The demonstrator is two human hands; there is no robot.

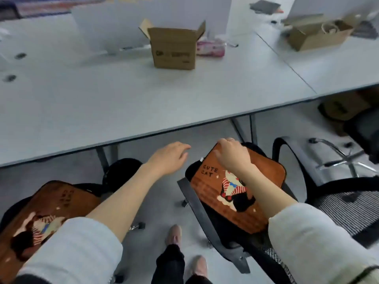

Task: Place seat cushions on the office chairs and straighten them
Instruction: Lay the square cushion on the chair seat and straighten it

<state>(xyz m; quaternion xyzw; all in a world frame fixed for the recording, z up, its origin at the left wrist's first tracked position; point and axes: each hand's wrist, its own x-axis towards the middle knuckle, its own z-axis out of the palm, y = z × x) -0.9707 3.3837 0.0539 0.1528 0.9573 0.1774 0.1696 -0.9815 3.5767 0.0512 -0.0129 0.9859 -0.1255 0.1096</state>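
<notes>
Desk [143, 103]: long grey top across the upper view, carrying an open box [174, 50] near its far edge and a second carton [315, 35] at the far right. No cushions on it.

Right chair [209, 218]: black seat, near the desk's front edge. A cushion [231, 189] lies on it, brown with a cat print and the words "CUTE CAT". It is placed but not squared: it sits rotated on the seat, one corner towards the desk, its long axis running from that far corner to the near right. The lettering reads upright from the person's side.

Left chair [121, 171]: carries a second cushion [51, 203] of the same print at the lower left, part hidden by the sleeve; it also looks skewed.

A third chair [348, 203], mesh, at the far right, shows no cushion.

Judgement: two cushions placed; straightening of the right one is in hand, the left one likely remains.

Right hand [231, 154]: fingers curled over the cushion's far corner, holding it.

Left hand [170, 158]: fingers relaxed and loosely spread, in the air between the two chairs, holding nothing.
</notes>
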